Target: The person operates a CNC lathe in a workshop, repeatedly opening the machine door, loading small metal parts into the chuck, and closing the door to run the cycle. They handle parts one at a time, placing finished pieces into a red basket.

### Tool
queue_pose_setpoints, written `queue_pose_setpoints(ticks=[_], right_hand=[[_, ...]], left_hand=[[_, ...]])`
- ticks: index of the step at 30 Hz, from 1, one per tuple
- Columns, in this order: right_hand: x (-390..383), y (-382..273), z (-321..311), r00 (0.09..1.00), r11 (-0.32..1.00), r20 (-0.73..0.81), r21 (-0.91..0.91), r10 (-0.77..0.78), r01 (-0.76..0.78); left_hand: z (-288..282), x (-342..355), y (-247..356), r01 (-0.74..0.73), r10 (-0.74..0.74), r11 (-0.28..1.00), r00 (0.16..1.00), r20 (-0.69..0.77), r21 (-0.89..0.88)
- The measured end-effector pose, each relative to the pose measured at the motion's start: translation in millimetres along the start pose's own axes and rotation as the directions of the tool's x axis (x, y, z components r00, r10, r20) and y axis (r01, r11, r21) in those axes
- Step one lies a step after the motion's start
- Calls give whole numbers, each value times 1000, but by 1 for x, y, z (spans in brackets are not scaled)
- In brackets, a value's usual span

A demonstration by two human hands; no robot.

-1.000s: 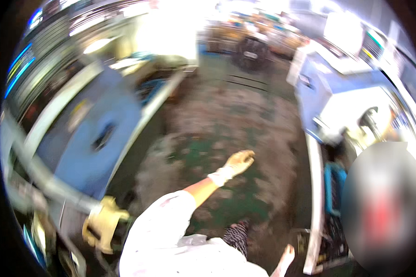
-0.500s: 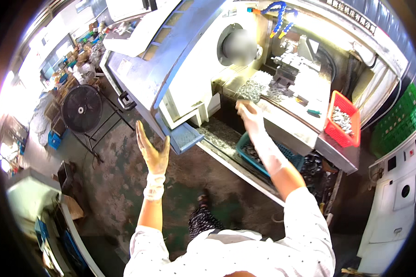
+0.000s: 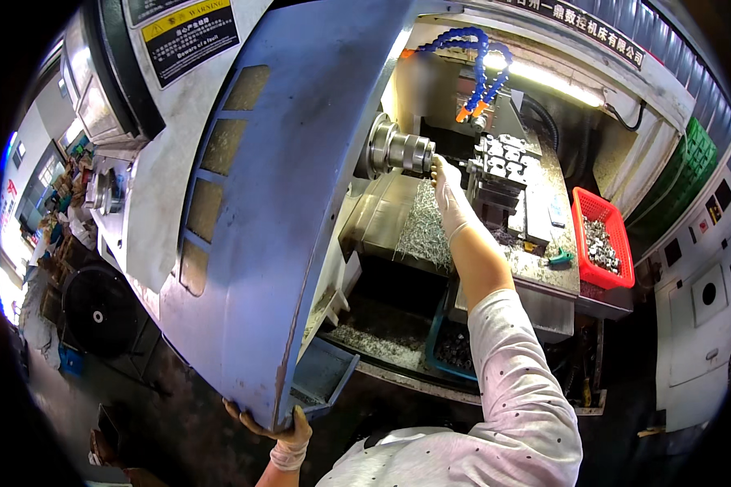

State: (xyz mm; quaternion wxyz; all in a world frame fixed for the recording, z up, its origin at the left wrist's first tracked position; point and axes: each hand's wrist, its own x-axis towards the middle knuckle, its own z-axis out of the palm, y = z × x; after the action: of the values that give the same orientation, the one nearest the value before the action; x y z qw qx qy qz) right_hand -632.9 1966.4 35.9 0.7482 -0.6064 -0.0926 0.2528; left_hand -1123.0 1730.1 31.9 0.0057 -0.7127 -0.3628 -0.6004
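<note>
A blue sliding door (image 3: 276,187) of a lathe fills the middle left. My left hand (image 3: 278,430) grips its lower edge from below, near a small blue ledge (image 3: 321,373). Inside the lathe, my right hand (image 3: 448,185) reaches up to the steel chuck (image 3: 394,148), fingers curled at its front end; what they hold is hidden. The tool block (image 3: 499,170) stands just right of that hand, under blue coolant hoses (image 3: 479,77) with orange nozzles. Silver metal shavings (image 3: 422,231) lie below the chuck.
A red basket (image 3: 620,277) of small metal parts sits right of the tool block, with a teal basket (image 3: 439,349) below. A black fan (image 3: 89,312) and piled goods (image 3: 65,211) are left, a green crate (image 3: 678,178) and white cabinet (image 3: 694,341) right.
The view has swung round from the aisle to face the lathe closely. My right hand has moved up to the chuck, and my left hand has closed on the door's lower edge.
</note>
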Motion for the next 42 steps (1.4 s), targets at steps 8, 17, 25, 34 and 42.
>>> queue_pose_setpoints(ticks=[8,17,25,34,42], right_hand=[[-11,3,13,998,983,64,182,-21,9],[-20,13,-12,914,801,303,456,271,-389],[-22,-99,-252,343,309,-40,-539,-938,784],[-153,-26,-511,531,-119,138,-990,-836,70],[-252,126,-580,826,-59,-563,-825,13,-562]], left_hand=[[-9,-36,-13,62,-63,997,998,21,34],[15,-7,17,109,-104,986,993,-51,128],[5,-21,-3,161,-158,985,986,-58,63],[21,13,38,132,-83,913,987,-140,387],[26,17,37,163,-88,925,971,-225,343]])
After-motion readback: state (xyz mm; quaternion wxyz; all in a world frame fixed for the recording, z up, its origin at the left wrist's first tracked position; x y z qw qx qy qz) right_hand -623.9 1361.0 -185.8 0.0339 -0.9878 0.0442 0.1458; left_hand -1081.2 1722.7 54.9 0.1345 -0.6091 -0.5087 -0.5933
